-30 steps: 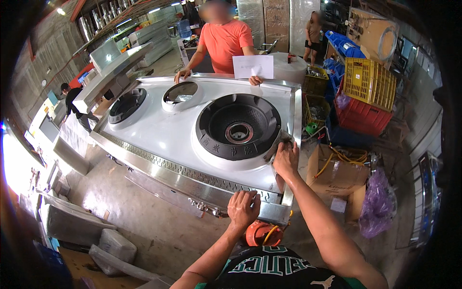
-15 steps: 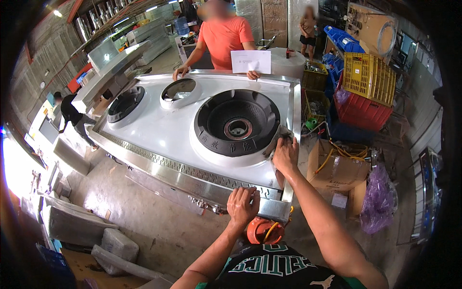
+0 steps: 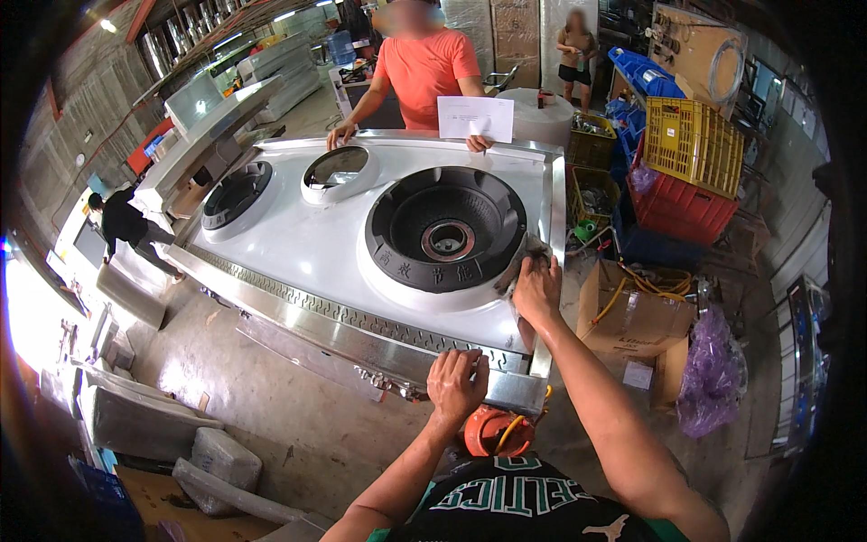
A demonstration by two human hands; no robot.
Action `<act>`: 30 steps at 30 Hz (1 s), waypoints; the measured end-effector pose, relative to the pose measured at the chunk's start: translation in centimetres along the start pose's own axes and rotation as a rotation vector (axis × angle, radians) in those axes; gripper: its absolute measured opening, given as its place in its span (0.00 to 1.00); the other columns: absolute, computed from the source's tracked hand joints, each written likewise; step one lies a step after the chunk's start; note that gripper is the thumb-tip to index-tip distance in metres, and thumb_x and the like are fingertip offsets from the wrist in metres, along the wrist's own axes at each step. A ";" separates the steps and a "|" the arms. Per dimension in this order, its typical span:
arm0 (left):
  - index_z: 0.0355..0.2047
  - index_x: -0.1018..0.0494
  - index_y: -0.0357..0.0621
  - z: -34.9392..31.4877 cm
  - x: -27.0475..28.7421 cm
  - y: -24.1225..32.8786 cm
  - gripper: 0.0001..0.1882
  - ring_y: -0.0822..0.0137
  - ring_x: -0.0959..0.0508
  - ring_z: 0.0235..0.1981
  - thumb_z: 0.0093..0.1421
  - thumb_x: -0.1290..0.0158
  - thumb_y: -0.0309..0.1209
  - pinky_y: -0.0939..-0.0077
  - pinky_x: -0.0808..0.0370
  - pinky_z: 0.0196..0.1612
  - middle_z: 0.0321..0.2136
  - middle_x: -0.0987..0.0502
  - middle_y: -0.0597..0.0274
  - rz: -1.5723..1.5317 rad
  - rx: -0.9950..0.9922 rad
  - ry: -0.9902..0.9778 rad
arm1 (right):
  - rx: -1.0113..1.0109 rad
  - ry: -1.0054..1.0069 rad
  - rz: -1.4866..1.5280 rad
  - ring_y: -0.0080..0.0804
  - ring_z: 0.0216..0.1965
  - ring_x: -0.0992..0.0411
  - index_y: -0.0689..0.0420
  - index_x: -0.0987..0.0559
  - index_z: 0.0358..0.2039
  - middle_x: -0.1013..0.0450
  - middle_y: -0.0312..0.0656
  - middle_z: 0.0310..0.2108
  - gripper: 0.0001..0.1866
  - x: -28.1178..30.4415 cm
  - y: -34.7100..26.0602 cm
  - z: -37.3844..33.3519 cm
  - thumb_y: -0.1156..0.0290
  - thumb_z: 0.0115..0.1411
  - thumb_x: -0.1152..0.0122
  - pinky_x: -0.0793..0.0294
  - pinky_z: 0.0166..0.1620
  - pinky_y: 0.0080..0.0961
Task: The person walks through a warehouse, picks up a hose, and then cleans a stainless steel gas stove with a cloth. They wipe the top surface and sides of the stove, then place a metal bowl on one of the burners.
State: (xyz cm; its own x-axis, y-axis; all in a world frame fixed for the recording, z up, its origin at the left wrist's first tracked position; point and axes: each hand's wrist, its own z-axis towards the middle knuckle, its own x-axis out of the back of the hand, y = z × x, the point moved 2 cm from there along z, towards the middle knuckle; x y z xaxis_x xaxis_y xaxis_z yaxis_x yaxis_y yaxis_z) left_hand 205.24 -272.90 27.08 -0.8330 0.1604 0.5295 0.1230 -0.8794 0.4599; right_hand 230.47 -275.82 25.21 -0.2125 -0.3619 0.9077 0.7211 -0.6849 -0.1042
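Within the right hand's [image 3: 539,291] clasp, a grey rag [image 3: 535,246]; left hand [image 3: 454,384] apart, half-curled.

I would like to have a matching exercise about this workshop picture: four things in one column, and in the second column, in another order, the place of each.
1. right hand
2. left hand
3. white paper
4. large yellow crate

A. held by the person in the orange-red shirt
B. on a red crate
C. on the grey cloth, beside the big black burner
D. at the steel front edge

Pairs: 1-C, 2-D, 3-A, 4-B
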 end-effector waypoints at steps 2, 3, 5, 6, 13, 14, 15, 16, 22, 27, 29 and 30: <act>0.32 0.22 0.44 0.0 0.0 -0.1 0.05 0.58 0.25 0.26 0.55 0.37 0.28 0.63 0.28 0.31 0.23 0.26 0.61 -0.020 0.019 -0.025 | 0.002 0.001 0.013 0.55 0.56 0.29 0.68 0.29 0.47 0.26 0.63 0.47 0.17 0.1 0.0 0.0 0.73 0.59 0.49 0.49 0.71 0.53; 0.32 0.22 0.44 -0.1 0.0 0.0 0.05 0.58 0.25 0.26 0.55 0.37 0.28 0.63 0.28 0.31 0.23 0.26 0.61 -0.004 0.008 -0.013 | -0.005 -0.016 0.017 0.55 0.57 0.29 0.68 0.29 0.47 0.26 0.63 0.47 0.16 0.2 0.0 -0.1 0.73 0.59 0.49 0.49 0.71 0.53; 0.32 0.22 0.44 -0.1 -0.1 -0.1 0.06 0.58 0.25 0.26 0.56 0.37 0.28 0.63 0.28 0.31 0.23 0.26 0.61 -0.018 0.016 -0.029 | -0.008 -0.020 0.021 0.55 0.56 0.29 0.68 0.29 0.46 0.25 0.63 0.46 0.16 0.2 -0.1 -0.1 0.73 0.60 0.49 0.49 0.71 0.52; 0.32 0.22 0.44 -0.1 0.0 0.0 0.05 0.58 0.25 0.26 0.56 0.37 0.28 0.63 0.28 0.31 0.23 0.26 0.61 -0.001 0.004 -0.011 | -0.015 -0.018 0.010 0.55 0.56 0.29 0.68 0.29 0.46 0.25 0.63 0.46 0.15 0.2 0.0 -0.1 0.73 0.60 0.50 0.49 0.71 0.52; 0.32 0.22 0.44 0.0 0.0 0.1 0.05 0.58 0.25 0.26 0.56 0.38 0.28 0.63 0.28 0.31 0.23 0.26 0.62 -0.006 0.015 -0.020 | -0.007 -0.018 -0.006 0.52 0.57 0.29 0.68 0.29 0.49 0.25 0.61 0.48 0.19 -0.1 0.1 0.0 0.72 0.58 0.50 0.48 0.70 0.50; 0.32 0.22 0.44 0.0 -0.1 0.1 0.05 0.58 0.25 0.26 0.56 0.38 0.28 0.63 0.28 0.31 0.23 0.26 0.62 -0.023 0.027 -0.034 | -0.008 -0.019 -0.004 0.52 0.57 0.30 0.68 0.29 0.49 0.25 0.61 0.48 0.20 -0.1 0.1 0.0 0.72 0.58 0.50 0.48 0.70 0.51; 0.31 0.22 0.44 0.0 0.0 0.1 0.05 0.58 0.25 0.26 0.56 0.38 0.28 0.63 0.28 0.31 0.23 0.26 0.62 -0.008 0.015 -0.022 | -0.018 -0.031 -0.010 0.52 0.58 0.30 0.68 0.29 0.50 0.25 0.61 0.48 0.20 -0.1 0.1 0.0 0.72 0.58 0.50 0.48 0.70 0.51; 0.31 0.22 0.44 0.0 0.0 0.1 0.05 0.58 0.25 0.26 0.56 0.38 0.28 0.63 0.28 0.31 0.23 0.26 0.62 -0.008 0.014 -0.024 | -0.005 -0.007 -0.002 0.52 0.57 0.29 0.68 0.29 0.48 0.25 0.61 0.47 0.18 0.0 0.1 0.0 0.73 0.58 0.50 0.48 0.70 0.51; 0.31 0.22 0.45 0.1 0.0 0.2 0.04 0.59 0.25 0.26 0.56 0.38 0.28 0.63 0.28 0.31 0.23 0.26 0.62 -0.001 -0.001 -0.024 | 0.011 0.043 -0.019 0.54 0.54 0.27 0.69 0.28 0.44 0.25 0.63 0.44 0.15 0.2 -0.1 -0.1 0.74 0.59 0.49 0.47 0.70 0.52; 0.32 0.22 0.45 0.1 -0.1 0.2 0.05 0.59 0.25 0.26 0.56 0.38 0.28 0.63 0.28 0.31 0.23 0.26 0.62 0.000 -0.002 -0.033 | 0.003 0.030 0.000 0.55 0.54 0.28 0.70 0.28 0.46 0.25 0.64 0.44 0.16 0.3 -0.1 -0.1 0.74 0.59 0.50 0.48 0.71 0.51; 0.32 0.22 0.45 0.1 -0.1 0.1 0.05 0.59 0.25 0.26 0.56 0.38 0.28 0.63 0.28 0.31 0.23 0.26 0.62 -0.010 0.007 -0.039 | 0.009 0.037 0.024 0.55 0.55 0.28 0.70 0.29 0.47 0.25 0.65 0.45 0.17 0.4 -0.1 0.0 0.74 0.59 0.50 0.49 0.72 0.51; 0.32 0.22 0.45 0.1 -0.1 0.1 0.05 0.59 0.25 0.25 0.56 0.38 0.28 0.64 0.28 0.31 0.23 0.26 0.62 -0.001 -0.004 -0.024 | 0.002 0.015 0.019 0.56 0.55 0.28 0.70 0.29 0.47 0.25 0.65 0.45 0.18 0.4 -0.1 0.0 0.73 0.59 0.50 0.49 0.72 0.51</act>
State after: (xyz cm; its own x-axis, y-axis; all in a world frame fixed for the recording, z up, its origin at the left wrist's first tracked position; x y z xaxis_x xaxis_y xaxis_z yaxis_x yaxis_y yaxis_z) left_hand 205.39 -272.99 27.16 -0.8201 0.1716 0.5459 0.1202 -0.8811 0.4574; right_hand 230.36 -275.89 25.56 -0.2084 -0.3839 0.8995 0.7266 -0.6765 -0.1204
